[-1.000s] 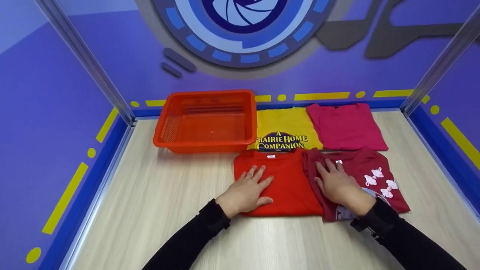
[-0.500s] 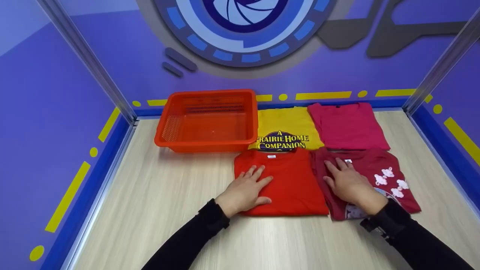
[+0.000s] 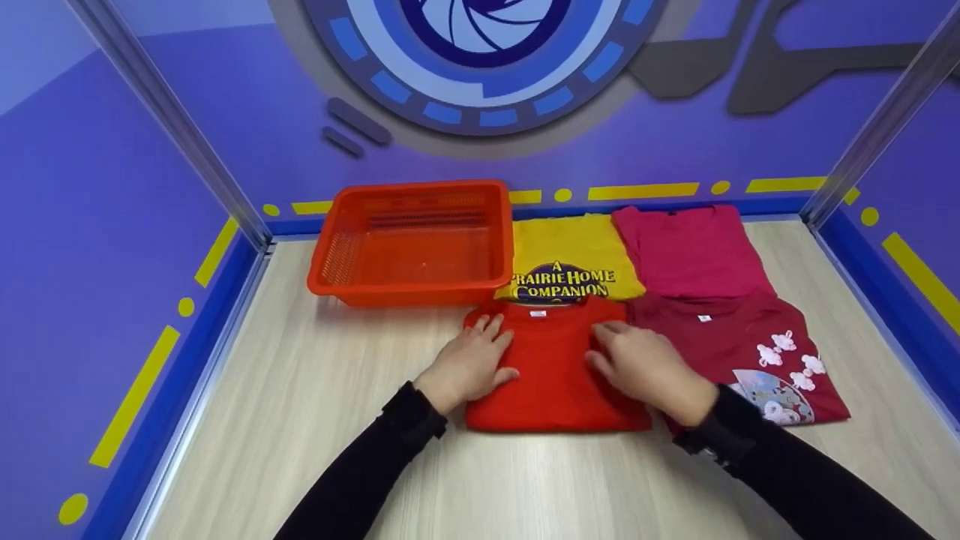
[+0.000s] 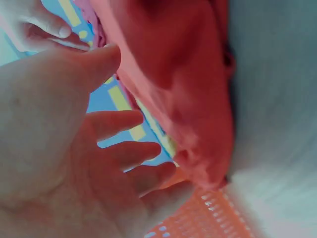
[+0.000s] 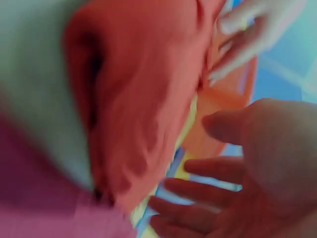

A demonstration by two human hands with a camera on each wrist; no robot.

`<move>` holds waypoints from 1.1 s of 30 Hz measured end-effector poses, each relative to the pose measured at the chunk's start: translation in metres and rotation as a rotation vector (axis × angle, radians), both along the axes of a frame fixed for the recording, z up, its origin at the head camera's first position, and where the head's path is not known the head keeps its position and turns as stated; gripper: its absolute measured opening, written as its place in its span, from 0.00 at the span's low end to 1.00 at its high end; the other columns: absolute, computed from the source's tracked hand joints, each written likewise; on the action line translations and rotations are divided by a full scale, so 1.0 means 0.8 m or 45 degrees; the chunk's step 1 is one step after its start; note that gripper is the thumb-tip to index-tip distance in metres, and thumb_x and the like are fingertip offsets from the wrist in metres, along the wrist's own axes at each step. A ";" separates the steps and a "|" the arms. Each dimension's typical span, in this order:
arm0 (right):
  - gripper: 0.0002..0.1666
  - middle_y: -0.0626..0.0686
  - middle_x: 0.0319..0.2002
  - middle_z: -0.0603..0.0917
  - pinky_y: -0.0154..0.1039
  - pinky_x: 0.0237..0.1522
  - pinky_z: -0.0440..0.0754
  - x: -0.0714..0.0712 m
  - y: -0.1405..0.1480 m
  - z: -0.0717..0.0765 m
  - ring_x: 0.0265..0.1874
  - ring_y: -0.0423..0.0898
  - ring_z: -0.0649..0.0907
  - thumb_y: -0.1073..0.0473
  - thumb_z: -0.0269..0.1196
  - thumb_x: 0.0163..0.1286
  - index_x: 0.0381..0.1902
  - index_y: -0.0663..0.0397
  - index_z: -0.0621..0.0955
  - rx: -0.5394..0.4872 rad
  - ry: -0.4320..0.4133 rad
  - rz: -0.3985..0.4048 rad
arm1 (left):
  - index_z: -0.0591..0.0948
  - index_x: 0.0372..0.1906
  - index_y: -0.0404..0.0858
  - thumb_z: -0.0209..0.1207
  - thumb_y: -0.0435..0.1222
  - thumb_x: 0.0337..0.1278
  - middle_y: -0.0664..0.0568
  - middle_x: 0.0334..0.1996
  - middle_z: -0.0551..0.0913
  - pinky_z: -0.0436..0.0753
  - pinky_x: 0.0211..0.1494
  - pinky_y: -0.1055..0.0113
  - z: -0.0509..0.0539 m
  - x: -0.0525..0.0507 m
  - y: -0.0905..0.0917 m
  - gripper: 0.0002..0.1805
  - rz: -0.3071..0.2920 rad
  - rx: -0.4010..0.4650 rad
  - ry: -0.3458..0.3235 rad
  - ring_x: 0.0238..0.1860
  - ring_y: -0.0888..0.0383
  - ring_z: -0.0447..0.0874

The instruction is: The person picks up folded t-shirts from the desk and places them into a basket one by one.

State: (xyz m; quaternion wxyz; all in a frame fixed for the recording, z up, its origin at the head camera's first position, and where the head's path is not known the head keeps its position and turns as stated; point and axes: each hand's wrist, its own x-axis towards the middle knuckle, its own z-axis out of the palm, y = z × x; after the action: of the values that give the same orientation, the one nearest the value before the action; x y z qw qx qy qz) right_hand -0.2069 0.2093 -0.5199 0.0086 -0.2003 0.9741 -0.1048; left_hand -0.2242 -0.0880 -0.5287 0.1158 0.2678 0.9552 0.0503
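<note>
A folded red T-shirt lies on the table between my two hands. Over its left side is my left hand, fingers spread and fairly straight. My right hand is at the shirt's right side, its fingers loosely bent. Both wrist views show relaxed fingers beside the red cloth, pinching nothing; contact with it is hard to tell. To the right lies a folded maroon T-shirt with pink flower shapes, partly hidden by my right hand and forearm.
Behind the red shirt lies a folded yellow T-shirt with printed lettering, and a pink one to its right. An orange plastic basket stands back left, holding nothing visible. Printed panels wall the table at the back and sides.
My right hand has left the maroon shirt and moved left onto the red shirt's right side. The maroon shirt shifted right earlier. My left hand has slid slightly left.
</note>
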 end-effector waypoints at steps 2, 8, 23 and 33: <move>0.31 0.67 0.56 0.89 0.66 0.47 0.91 0.002 -0.017 -0.007 0.49 0.66 0.91 0.46 0.72 0.78 0.66 0.64 0.85 0.085 0.013 0.022 | 0.67 0.86 0.37 0.57 0.59 0.82 0.36 0.88 0.61 0.67 0.89 0.44 -0.005 0.000 -0.003 0.43 -0.014 -0.022 -0.011 0.87 0.37 0.63; 0.29 0.65 0.47 0.88 0.63 0.38 0.91 0.008 -0.036 -0.018 0.39 0.63 0.90 0.43 0.74 0.75 0.59 0.62 0.89 0.188 0.063 0.057 | 0.65 0.87 0.37 0.58 0.60 0.81 0.37 0.89 0.60 0.65 0.89 0.44 -0.009 0.008 -0.015 0.44 -0.005 -0.001 -0.064 0.88 0.38 0.62; 0.11 0.61 0.29 0.86 0.62 0.39 0.87 -0.090 0.003 0.011 0.33 0.63 0.87 0.60 0.74 0.71 0.31 0.60 0.86 0.002 0.075 0.001 | 0.88 0.49 0.32 0.69 0.45 0.77 0.37 0.43 0.91 0.91 0.55 0.46 -0.003 -0.046 -0.040 0.18 0.297 0.268 0.255 0.49 0.37 0.93; 0.13 0.67 0.39 0.89 0.62 0.45 0.87 -0.111 -0.006 -0.003 0.40 0.64 0.86 0.56 0.73 0.72 0.33 0.61 0.85 0.111 -0.125 -0.045 | 0.87 0.59 0.31 0.67 0.42 0.77 0.36 0.53 0.90 0.86 0.67 0.47 -0.014 -0.062 -0.025 0.19 0.257 0.196 0.142 0.59 0.38 0.89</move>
State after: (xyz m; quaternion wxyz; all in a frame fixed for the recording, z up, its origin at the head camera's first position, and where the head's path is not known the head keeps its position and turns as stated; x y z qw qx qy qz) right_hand -0.2957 0.2049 -0.5223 0.0632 -0.1771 0.9795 -0.0720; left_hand -0.2737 -0.1078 -0.5398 0.0361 0.1810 0.9755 0.1199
